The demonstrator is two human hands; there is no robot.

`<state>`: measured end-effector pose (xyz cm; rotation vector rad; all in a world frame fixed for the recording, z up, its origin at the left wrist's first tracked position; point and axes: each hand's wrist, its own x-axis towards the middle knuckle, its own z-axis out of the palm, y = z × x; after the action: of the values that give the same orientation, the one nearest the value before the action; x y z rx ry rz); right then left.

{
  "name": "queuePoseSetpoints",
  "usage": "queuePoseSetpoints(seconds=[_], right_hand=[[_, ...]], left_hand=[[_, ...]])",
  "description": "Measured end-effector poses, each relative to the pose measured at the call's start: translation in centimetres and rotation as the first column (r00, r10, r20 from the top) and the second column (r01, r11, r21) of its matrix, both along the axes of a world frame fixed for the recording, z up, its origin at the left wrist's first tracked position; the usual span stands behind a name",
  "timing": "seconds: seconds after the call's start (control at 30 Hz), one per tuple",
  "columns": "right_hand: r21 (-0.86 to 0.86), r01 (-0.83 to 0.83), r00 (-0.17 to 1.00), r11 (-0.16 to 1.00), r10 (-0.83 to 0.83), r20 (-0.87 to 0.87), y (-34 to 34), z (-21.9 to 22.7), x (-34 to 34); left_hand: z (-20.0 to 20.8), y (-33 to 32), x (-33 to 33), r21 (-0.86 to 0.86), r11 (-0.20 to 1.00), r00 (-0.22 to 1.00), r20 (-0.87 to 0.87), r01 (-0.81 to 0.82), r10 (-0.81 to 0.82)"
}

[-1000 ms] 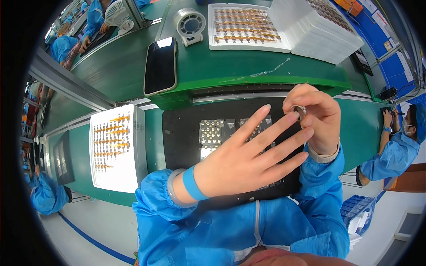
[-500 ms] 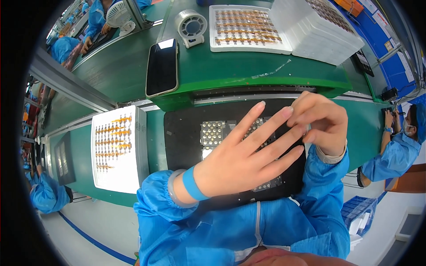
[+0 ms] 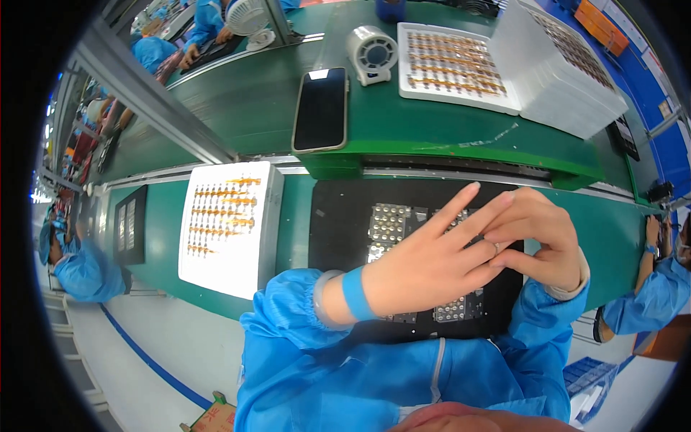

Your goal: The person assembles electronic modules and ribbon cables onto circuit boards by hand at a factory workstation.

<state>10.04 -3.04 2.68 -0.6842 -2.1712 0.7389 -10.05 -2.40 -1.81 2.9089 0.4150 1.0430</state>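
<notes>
My left hand (image 3: 435,259), with a blue band round its wrist, is held palm down over a black mat (image 3: 338,209), fingers stretched and spread. From the right, my right hand (image 3: 543,234) curls in with thumb and fingers closed around one of the left hand's fingers. A thin ring-like band (image 3: 497,248) shows on that finger; whether it is a ring I cannot tell. Under the hands lie several small panels of round silvery parts, such as an upper left panel (image 3: 389,223) and a lower right panel (image 3: 452,311); the hands partly cover them.
A white foam tray (image 3: 205,270) with rows of orange strips stands left of the mat. Behind, a green raised shelf (image 3: 432,140) carries a phone (image 3: 321,108), a small fan (image 3: 374,54), another foam tray (image 3: 461,101) and stacked foam trays (image 3: 568,86). Co-workers in blue sit on both sides.
The view has swung left, so the bench appears farther right. My right hand's closed fingers have moved from near the left hand's fingertips farther down one finger, where the thin band now shows.
</notes>
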Motion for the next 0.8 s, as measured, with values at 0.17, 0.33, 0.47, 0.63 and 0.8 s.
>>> queuePoseSetpoints(seconds=[0.17, 0.33, 0.47, 0.63, 0.8], right_hand=[[0.140, 0.079, 0.980, 0.987, -0.103, 0.172, -0.5, -0.1, 0.2], [0.126, 0.052, 0.979, 0.991, -0.075, 0.190, -0.4, 0.1, 0.8], [0.135, 0.061, 0.978, 0.989, -0.086, 0.189, -0.4, 0.1, 0.6], [0.150, 0.068, 0.980, 0.986, -0.094, 0.177, -0.6, 0.1, 0.2], [0.161, 0.077, 0.979, 0.984, -0.105, 0.174, -0.9, 0.0, -0.2]], left_hand=[[-0.3, -0.1, 0.2, 0.004, 1.000, 0.999, -0.025, -0.025, 0.026], [-0.5, 0.0, 0.2, 0.028, 0.999, 0.999, -0.033, -0.034, 0.035], [-0.6, -0.1, 0.4, 0.026, 0.999, 0.998, -0.056, -0.027, 0.029], [-0.7, -0.1, 0.4, 0.020, 0.999, 0.999, -0.030, -0.026, 0.026], [-0.8, -0.3, 0.5, -0.012, 1.000, 1.000, -0.001, -0.024, 0.024]])
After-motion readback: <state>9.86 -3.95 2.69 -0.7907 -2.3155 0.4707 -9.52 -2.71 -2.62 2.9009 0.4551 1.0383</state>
